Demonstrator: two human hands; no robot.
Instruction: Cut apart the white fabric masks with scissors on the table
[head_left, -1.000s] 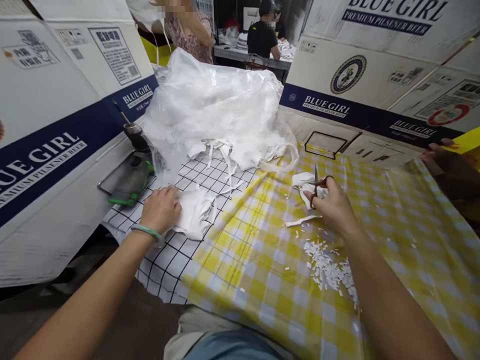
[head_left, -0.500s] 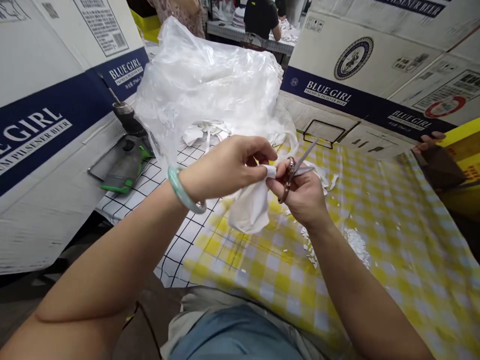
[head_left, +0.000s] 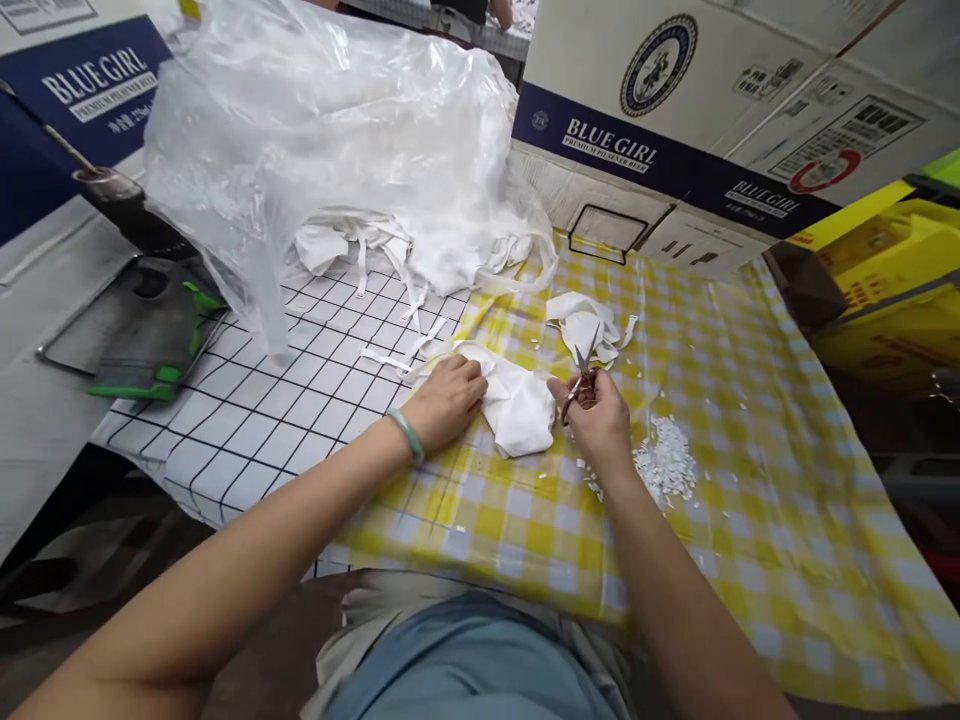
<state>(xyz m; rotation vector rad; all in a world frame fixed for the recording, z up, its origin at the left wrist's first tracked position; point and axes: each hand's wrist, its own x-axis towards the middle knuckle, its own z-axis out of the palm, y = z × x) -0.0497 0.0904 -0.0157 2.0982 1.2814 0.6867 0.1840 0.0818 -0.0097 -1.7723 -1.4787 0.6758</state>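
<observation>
A piece of white fabric [head_left: 521,405] lies on the yellow checked cloth, crumpled, with thin straps trailing off to its left. My left hand [head_left: 448,400], a pale green bangle at its wrist, has its fingers closed on the fabric's left end. In my right hand [head_left: 600,420] is a pair of small scissors [head_left: 583,378], its handles in the fingers and its blades pointing away from me, slightly apart. The right hand's fingertips are close by the fabric's right edge. Just beyond the scissors rests a second white fabric piece [head_left: 581,318] with straps.
A large clear plastic bag [head_left: 337,120] of white pieces stands at the back. Small white scraps [head_left: 664,460] are heaped right of my right hand. A grey-green power tool [head_left: 146,320] lies at left. Beer cartons [head_left: 637,110] wall the back; a yellow crate [head_left: 900,260] is at right.
Both hands have moved down to the table and apart; the fabric held up between them now lies on the cloth. The scissors stay in my right hand. The view has tilted down.
</observation>
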